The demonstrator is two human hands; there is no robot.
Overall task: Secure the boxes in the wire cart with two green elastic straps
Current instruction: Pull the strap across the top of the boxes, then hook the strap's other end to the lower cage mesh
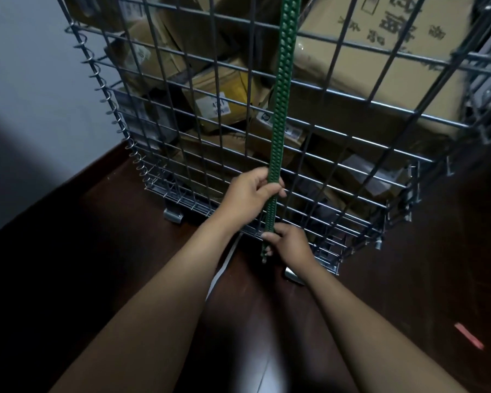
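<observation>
A green elastic strap (281,103) with a knobbly surface runs straight down the outside of the wire cart's front wall (349,154). My left hand (250,194) grips the strap a little above the cart's base. My right hand (288,243) pinches the strap near its lower end, at the cart's bottom edge; a small metal end piece pokes out below my fingers. Behind the mesh lie several brown cardboard boxes (386,61), piled unevenly, the largest with dark printed characters. Only one strap is in view.
The cart stands on a dark wooden floor (97,265), on metal feet (173,215). A pale wall (26,80) is close on the left. A white strip (224,268) lies on the floor under my arms. A small red scrap (468,335) lies at the right.
</observation>
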